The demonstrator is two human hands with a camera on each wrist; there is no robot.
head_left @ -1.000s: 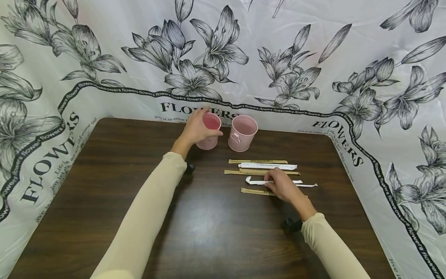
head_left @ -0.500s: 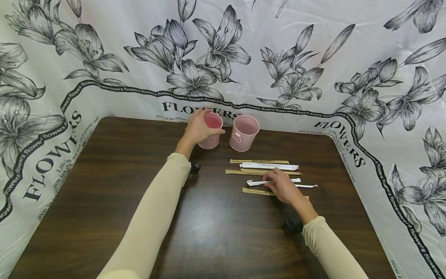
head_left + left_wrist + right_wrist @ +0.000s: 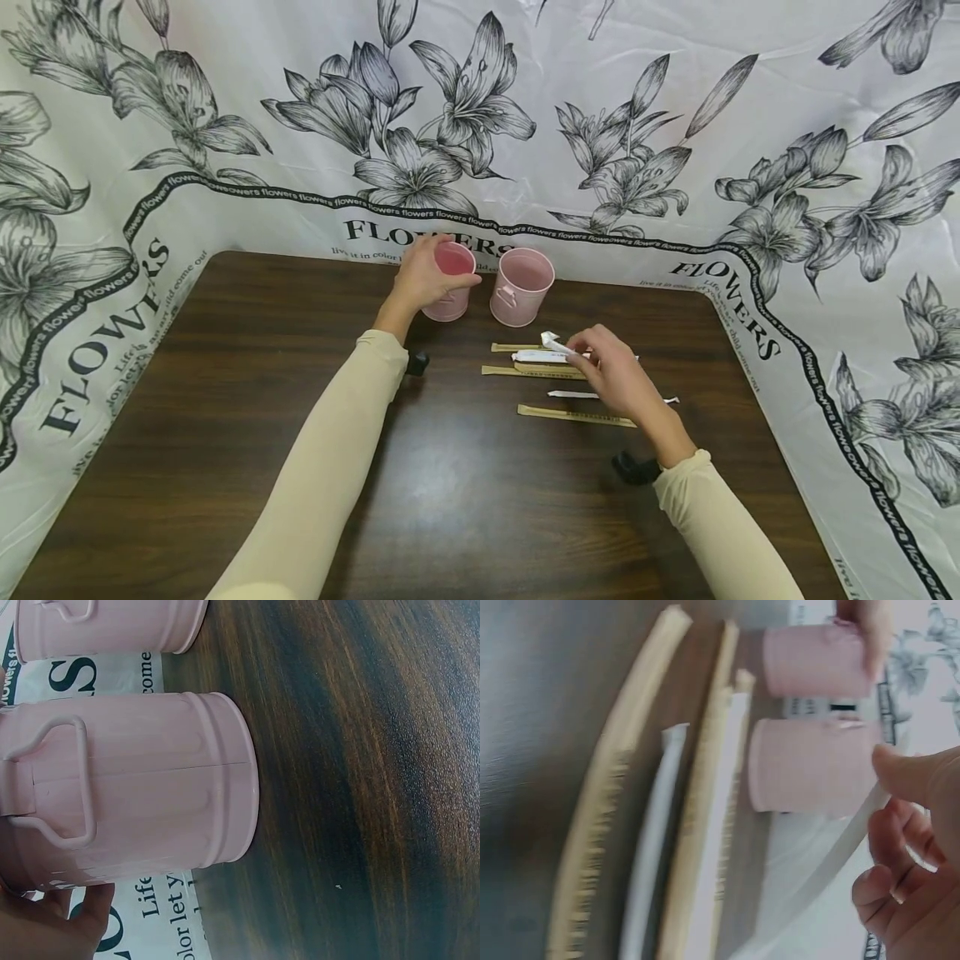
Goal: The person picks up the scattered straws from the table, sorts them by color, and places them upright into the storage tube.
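Observation:
My left hand (image 3: 420,279) holds the left pink bucket (image 3: 447,308) by its rim. That bucket stands upright on the table, and its wire handle shows large in the left wrist view. A second pink bucket (image 3: 522,287) stands just to its right. Between thumb and fingers, my right hand (image 3: 618,375) pinches a white paper-wrapped straw (image 3: 555,343), lifted over the others. Below it lie several wrapped straws: a brown one (image 3: 576,416) in front, a thin white one (image 3: 572,394), and a group at the back with a wider white one (image 3: 528,356). My right hand covers parts of these.
The dark wooden table (image 3: 420,500) reaches from the buckets to the near side. A white cloth with black flower drawings (image 3: 637,167) hangs close behind the buckets and along both sides.
My right hand has picked up the white straw from the row and moved it up and away from me, toward the buckets. My left hand stays on the left bucket.

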